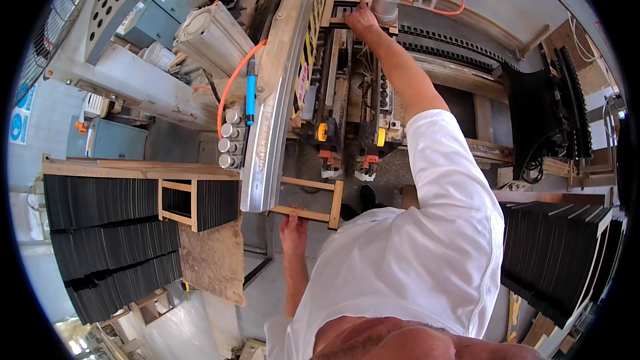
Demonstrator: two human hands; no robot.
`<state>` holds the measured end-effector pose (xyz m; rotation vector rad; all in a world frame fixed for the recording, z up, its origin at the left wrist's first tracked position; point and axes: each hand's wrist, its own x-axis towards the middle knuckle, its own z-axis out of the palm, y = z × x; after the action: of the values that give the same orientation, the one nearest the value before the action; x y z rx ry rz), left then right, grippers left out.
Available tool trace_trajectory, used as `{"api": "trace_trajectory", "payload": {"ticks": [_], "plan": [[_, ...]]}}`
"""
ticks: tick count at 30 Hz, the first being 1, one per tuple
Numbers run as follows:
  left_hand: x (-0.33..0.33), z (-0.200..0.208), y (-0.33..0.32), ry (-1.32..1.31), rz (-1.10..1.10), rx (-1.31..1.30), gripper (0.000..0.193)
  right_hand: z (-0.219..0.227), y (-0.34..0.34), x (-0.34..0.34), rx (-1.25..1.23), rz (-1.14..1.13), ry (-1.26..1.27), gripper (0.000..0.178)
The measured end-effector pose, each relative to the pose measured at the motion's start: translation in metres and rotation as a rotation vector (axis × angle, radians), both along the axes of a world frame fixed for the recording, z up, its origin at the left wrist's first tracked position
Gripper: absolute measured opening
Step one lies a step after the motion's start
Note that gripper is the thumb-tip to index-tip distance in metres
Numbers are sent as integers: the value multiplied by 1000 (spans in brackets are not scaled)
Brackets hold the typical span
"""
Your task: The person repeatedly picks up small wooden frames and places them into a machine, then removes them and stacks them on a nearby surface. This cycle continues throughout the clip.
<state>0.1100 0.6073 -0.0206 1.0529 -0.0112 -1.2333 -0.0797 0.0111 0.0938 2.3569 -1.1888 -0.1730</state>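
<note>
My left hand (293, 232) is closed on the near edge of a light wooden rectangular frame (336, 204), held low beside the end of a long metal beam (261, 180). The beam hides the frame's left part. Stretched far forward, my right hand (363, 21) has its fingers bent round the near bar of a second wooden frame (327, 11). That frame lies across the machine's rails (342, 67), close to a metal cylinder (385, 8) under a ribbed block. Some of the right fingers are hard to make out.
Stacks of black panels (110, 203) stand at the left, with another wooden frame (195, 203) against them. More black panels (550, 253) stand at the right. An orange hose (222, 103), a blue tool (251, 93) and round metal knobs (230, 145) are along the beam.
</note>
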Motion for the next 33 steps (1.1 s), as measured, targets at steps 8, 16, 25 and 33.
{"api": "trace_trajectory", "payload": {"ticks": [8,16,25,33], "plan": [[-16,-14,-25,18,56,49,30,-7,-30,11,173,24,-291,18],[-28,-30,-37,14,78,129,28,-18,-37,27,323,35,-360,21],[-36,-56,-46,85,111,174,22,-110,-135,-6,-113,297,198,23],[-45,-67,-46,49,119,133,21,10,-16,20,86,127,-183,22]]}}
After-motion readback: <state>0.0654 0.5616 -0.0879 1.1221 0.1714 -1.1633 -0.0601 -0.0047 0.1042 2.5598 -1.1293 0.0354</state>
